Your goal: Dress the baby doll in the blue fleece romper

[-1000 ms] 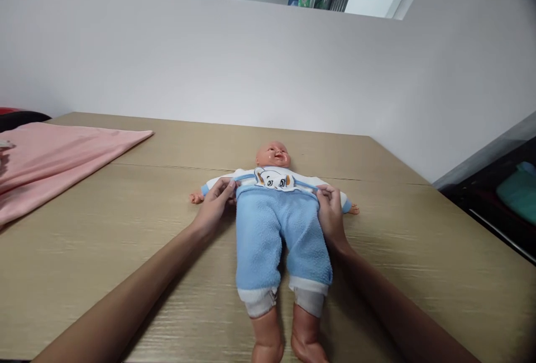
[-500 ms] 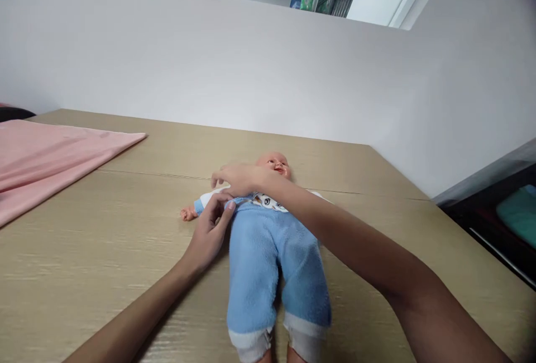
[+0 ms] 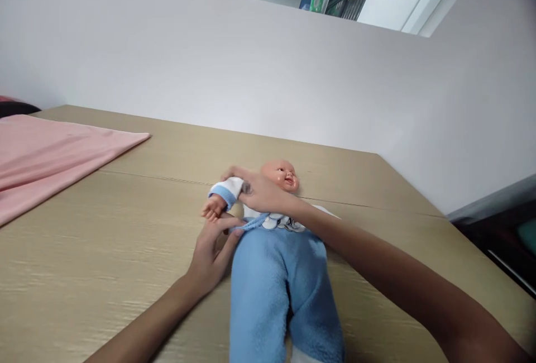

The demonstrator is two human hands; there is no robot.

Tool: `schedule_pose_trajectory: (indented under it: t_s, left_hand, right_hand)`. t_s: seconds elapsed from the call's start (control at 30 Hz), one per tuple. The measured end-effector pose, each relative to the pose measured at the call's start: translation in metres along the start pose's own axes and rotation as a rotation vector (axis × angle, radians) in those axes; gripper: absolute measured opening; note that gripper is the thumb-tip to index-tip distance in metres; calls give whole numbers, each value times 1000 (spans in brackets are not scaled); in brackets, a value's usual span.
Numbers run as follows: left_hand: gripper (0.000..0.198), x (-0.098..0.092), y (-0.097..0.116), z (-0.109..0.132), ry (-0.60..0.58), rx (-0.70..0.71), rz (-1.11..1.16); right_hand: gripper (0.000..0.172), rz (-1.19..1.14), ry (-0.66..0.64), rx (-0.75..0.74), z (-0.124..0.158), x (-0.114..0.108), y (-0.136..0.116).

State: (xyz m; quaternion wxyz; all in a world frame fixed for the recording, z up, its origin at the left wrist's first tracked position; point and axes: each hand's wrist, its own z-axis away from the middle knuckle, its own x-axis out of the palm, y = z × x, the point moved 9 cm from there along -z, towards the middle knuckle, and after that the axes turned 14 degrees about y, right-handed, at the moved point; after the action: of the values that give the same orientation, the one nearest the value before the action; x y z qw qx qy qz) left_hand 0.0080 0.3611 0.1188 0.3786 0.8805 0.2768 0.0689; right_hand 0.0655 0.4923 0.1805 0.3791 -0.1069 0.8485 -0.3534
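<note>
Evidently both hands are occupied with a baby doll (image 3: 274, 243), which lies on its back on the desk (image 3: 146, 251), head (image 3: 281, 174) toward the wall (image 3: 201, 61). The left hand (image 3: 215, 246) has thumb and fingers closed on the blue trim (image 3: 255, 222) of the white top, at the doll's side. The right hand (image 3: 259, 191) crosses the chest, fingers curled around the white sleeve (image 3: 235, 185); its blue cuff (image 3: 226, 195) and the small plastic hand (image 3: 213, 208) stick out beyond that grip.

A pull on the sleeve could drag or roll the light-looking body, since only that pinch at the side seems to steady it. The thin trim might slip from the fingertips, and the doll's bent fingers could snag if the cuff bunched over them. Working cross-armed may also make the two hands crowd each other.

The right forearm (image 3: 347, 243) covers much of the chest, part of the printed animal motif and most of the doll's other arm. Below the blue trousers (image 3: 266, 290), the feet fall outside the view, and the pink cloth (image 3: 62, 151) is cut off at the left edge. Exactly how the right fingertips press the sleeve is hard to make out.
</note>
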Motion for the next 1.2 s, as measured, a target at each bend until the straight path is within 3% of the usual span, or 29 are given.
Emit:
schedule_pose_trajectory:
  t_s: [0.1, 0.2, 0.3, 0.43, 0.6, 0.67, 0.8, 0.93, 1.07, 1.2]
  left_hand:
    - [26, -8, 15, 4, 50, 237, -59]
    - [29, -20, 19, 5, 197, 278, -90]
    - [15, -25, 15, 3, 316, 127, 55]
    - [8, -19, -3, -3, 336, -229, 345]
    - [23, -27, -14, -22, 343, -327, 215]
    - [31, -25, -26, -27, 312, -412, 226]
    - [39, -16, -61, -22, 288, -666, 354]
    - [49, -7, -88, -12, 253, -847, 410]
    - [51, 1, -98, -12, 164, -864, 419]
    - [49, 5, -101, -20, 122, -814, 395]
  right_hand:
    - [53, -76, 82, 85, 8, -18, 2]
    - [51, -72, 49, 92, 12, -22, -3]
    - [47, -37, -17, 84, 13, -22, -8]
    - [49, 17, -59, 31, 14, -22, -12]
    - [42, 134, -119, -139, 19, -15, -27]
    - [37, 162, -120, -143, 20, -14, -33]
    - [22, 270, 33, 108, 27, -25, -33]
    - [36, 427, 96, 300, 46, -25, -35]
    - [25, 384, 64, 357, 48, -16, -23]
    - [18, 481, 170, 358, 46, -24, -4]
